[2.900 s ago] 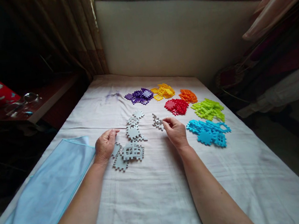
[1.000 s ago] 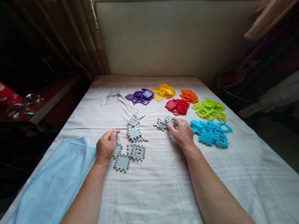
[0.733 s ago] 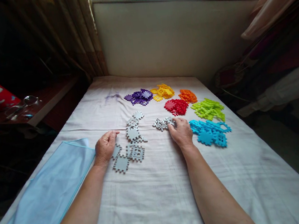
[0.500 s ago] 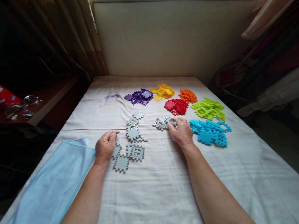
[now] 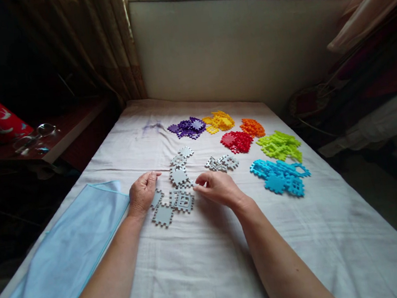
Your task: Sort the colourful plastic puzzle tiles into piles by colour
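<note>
Flat grey plastic interlocking tiles with toothed edges lie in a loose column in front of me, among them a solid square tile [image 5: 163,215] and a window-patterned tile [image 5: 185,200]. My left hand [image 5: 143,192] rests at the left of this column, its fingers curled in; whether it holds anything is hidden. My right hand [image 5: 219,187] reaches in from the right. Its thumb and forefinger pinch at the end of a thin grey tile [image 5: 187,184] beside the column. Behind that hand is a smaller heap of grey tiles [image 5: 218,163].
Heaps of purple [image 5: 187,128], yellow [image 5: 219,120], orange [image 5: 252,127], red [image 5: 237,142], green [image 5: 280,146] and blue tiles [image 5: 277,178] curve round the far right. A light blue cloth [image 5: 70,249] covers the bed's left side. Eyeglasses [image 5: 46,130] sit on a dark side table.
My right hand has left the smaller grey heap and moved left and nearer to me, to the grey column. My left hand has stayed in place. The view has shifted slightly.
</note>
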